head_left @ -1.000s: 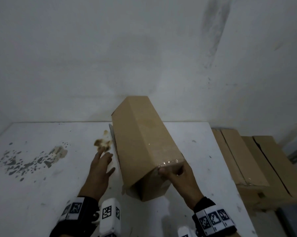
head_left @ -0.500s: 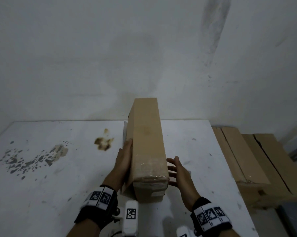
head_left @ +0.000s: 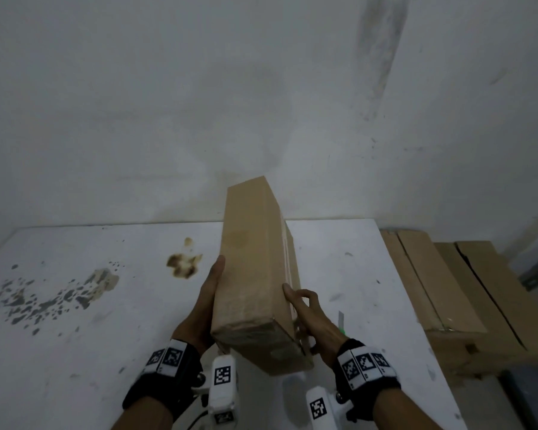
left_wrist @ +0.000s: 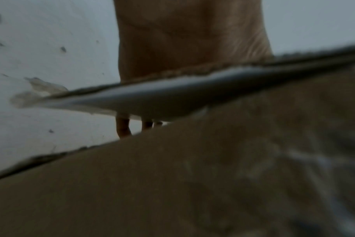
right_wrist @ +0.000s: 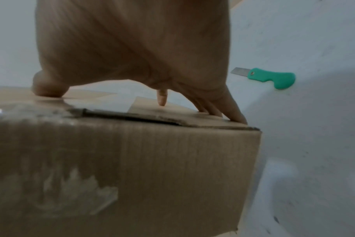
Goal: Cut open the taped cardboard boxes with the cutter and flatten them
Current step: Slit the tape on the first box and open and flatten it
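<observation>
- Head view: the long cardboard box (head_left: 255,274) stands on edge at the middle of the white table (head_left: 75,336), its long axis running from 6 to 12 o'clock.
- Left hand (head_left: 204,308) lies flat along the box's 9 o'clock face, fingers straight.
- Right hand (head_left: 311,318) holds the 3 o'clock face, thumb on top and fingers spread on the taped seam.
- Right wrist view: the green cutter (right_wrist: 270,77) lies on the table at 3 o'clock of that hand, so the right hand is likely nearer to it.
</observation>
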The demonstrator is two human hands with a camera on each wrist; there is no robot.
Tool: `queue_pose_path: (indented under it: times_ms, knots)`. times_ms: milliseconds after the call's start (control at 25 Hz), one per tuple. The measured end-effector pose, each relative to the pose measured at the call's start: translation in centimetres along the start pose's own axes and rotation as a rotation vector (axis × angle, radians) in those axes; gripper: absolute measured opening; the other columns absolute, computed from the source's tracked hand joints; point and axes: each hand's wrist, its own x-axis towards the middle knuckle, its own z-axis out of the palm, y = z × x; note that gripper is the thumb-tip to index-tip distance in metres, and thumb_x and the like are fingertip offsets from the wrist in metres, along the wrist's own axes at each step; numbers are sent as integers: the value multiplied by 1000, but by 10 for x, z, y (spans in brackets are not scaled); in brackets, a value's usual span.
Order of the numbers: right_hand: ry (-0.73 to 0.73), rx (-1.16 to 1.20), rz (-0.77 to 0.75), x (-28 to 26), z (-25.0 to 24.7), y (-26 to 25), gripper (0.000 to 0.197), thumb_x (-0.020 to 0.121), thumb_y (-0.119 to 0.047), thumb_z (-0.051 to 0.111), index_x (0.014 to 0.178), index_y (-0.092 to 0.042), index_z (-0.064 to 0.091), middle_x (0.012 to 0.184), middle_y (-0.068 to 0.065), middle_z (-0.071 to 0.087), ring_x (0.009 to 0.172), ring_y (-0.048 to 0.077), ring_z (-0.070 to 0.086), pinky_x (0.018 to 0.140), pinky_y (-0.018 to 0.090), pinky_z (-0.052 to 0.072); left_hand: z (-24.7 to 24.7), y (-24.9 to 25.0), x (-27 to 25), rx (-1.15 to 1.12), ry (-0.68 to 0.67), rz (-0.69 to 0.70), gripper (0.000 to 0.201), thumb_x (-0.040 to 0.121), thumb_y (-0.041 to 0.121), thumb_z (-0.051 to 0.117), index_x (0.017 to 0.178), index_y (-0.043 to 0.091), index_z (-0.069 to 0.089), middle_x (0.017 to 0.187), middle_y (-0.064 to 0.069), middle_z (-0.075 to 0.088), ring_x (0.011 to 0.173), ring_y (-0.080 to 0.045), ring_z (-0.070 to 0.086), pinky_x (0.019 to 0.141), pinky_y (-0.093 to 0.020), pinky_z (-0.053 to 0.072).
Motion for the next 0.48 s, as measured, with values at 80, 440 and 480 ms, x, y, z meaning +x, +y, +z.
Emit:
queue_pose_path:
  times_ms: [80,440,480]
  knots:
    - [80,-35,-48,6,-3,1,105,53,-90,58,140,-39,28,130,5,52,110,23,55,83,36,50,-4,-2,-1,-95,-11,46,48,93,45,50,119,7,61,95,-15,75,81,-29,73,69,-40,58]
    - [232,119,-110,11,-25,11,88,63,-38,92,136,-16,50,111,1,66,98,22,68,74,34,58,-51,-14,-5,-61,88,51,41,96,35,48,81,11,77,65,-6,70,56,-19,68,53,-26,56]
    - [244,141,-129,12,-27,12,82,65,-33,91,134,-17,51,109,3,67,96,23,69,72,34,58,-58,-17,-7,-10,106,9,41,95,33,49,77,10,78,65,-8,70,57,-22,68,57,-29,56]
